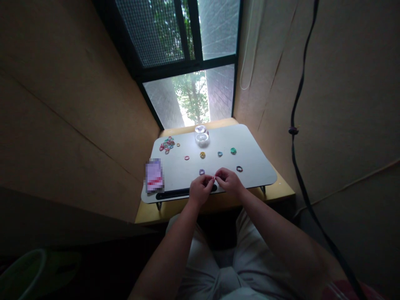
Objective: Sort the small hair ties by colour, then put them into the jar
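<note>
My left hand (200, 188) and my right hand (228, 180) meet over the front of the white lap table (253, 166). Both pinch at the fingertips, around something tiny and pale that I cannot make out. Just beyond my left hand lies a purple hair tie (201, 171). A dark hair tie (239, 168) is to the right of my right hand. Farther back, in a loose row, are a pink hair tie (186, 158), a yellow bunch (203, 155), a blue one (220, 154) and a green bunch (233, 151). Mixed hair ties (167, 144) are heaped at the back left.
A clear round container (201, 137) stands at the back, by the window (193, 96). A blurred purple packet (154, 175) lies on the left edge. Along the front runs a black ledge (173, 193). A black cable (293, 141) hangs at the right.
</note>
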Demonstrator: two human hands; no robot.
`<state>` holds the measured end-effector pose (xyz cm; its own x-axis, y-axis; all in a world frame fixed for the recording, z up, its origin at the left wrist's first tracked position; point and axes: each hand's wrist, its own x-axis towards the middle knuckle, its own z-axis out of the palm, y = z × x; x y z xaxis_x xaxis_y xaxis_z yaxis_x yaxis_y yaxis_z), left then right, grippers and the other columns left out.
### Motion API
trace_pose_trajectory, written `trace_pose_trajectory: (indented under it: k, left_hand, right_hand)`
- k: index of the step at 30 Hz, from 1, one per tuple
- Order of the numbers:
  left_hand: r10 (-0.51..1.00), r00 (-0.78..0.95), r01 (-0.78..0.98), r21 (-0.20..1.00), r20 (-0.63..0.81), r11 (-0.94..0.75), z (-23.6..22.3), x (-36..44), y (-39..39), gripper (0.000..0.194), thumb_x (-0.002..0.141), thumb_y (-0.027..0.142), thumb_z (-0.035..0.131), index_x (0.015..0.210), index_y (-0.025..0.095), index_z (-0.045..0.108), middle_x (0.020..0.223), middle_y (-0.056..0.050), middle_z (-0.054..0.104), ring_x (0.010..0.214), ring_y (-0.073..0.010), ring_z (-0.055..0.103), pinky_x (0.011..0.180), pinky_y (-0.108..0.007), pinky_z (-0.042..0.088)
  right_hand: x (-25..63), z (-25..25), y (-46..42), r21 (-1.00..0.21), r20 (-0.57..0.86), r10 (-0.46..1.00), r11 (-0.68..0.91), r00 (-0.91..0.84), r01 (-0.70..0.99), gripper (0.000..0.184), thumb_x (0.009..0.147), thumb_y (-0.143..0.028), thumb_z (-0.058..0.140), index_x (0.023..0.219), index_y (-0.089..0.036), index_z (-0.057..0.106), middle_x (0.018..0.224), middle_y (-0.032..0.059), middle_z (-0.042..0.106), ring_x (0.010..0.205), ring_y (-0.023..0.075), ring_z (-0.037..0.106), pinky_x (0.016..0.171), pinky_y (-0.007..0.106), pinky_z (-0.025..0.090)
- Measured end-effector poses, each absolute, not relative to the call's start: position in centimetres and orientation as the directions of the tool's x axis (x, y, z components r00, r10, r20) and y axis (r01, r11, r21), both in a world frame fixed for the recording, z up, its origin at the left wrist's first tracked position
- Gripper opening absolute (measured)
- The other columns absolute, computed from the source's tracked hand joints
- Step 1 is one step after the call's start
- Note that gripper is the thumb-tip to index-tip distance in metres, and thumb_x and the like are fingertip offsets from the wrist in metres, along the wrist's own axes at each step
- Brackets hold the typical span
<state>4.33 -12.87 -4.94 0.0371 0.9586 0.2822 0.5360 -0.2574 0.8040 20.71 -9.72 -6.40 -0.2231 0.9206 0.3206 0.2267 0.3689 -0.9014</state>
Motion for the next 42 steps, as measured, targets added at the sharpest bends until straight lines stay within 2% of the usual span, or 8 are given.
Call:
trace_pose_trajectory:
  k: [9,24,37,42]
  left_hand:
    - [0.963,0.04,0.523,0.816,0.266,-0.247,-5.21,4.23,-12.81,0.021,0.087,0.036,0.062,0.089,0.019,0.073,0.073,0.0,0.07,0.064,-0.012,0.06,0.063,-0.023,0.044]
    - [0.959,0.034,0.541,0.801,0.283,-0.256,-5.16,4.27,-12.8,0.019,0.087,0.035,0.062,0.088,0.019,0.073,0.072,0.0,0.07,0.063,-0.0121,0.06,0.062,-0.023,0.044]
    - [0.959,0.029,0.566,0.786,0.28,-0.247,-5.08,4.32,-12.81,0.023,0.088,0.039,0.061,0.085,0.019,0.072,0.072,0.0,0.07,0.063,-0.0129,0.06,0.062,-0.024,0.044]
    - [0.958,0.03,0.565,0.786,0.285,-0.251,-5.11,4.35,-12.78,0.021,0.088,0.038,0.061,0.085,0.019,0.072,0.073,-0.001,0.07,0.064,-0.0131,0.061,0.063,-0.024,0.044]
  right_hand:
    - [20.66,-6.11,-9.83,-0.881,0.331,0.915,0.387,-0.23,0.272,0.007,0.079,-0.025,0.059,0.076,-0.019,0.06,0.064,-0.0019,0.059,0.058,0.0122,0.051,0.055,0.024,0.04]
    - [20.61,-6.28,-9.67,-0.889,0.326,0.918,0.379,-0.227,0.257,0.009,0.08,-0.027,0.06,0.076,-0.019,0.061,0.066,-0.001,0.061,0.059,0.013,0.053,0.056,0.024,0.042]
    - [20.6,-6.84,-9.28,-0.894,0.33,0.919,0.377,-0.215,0.241,0.01,0.08,-0.026,0.058,0.072,-0.02,0.058,0.061,-0.0033,0.054,0.056,0.0121,0.048,0.053,0.024,0.038]
    - [20.64,-6.86,-9.34,-0.897,0.334,0.917,0.38,-0.219,0.224,0.009,0.08,-0.026,0.059,0.074,-0.02,0.058,0.063,-0.0027,0.057,0.058,0.0126,0.05,0.055,0.024,0.04]
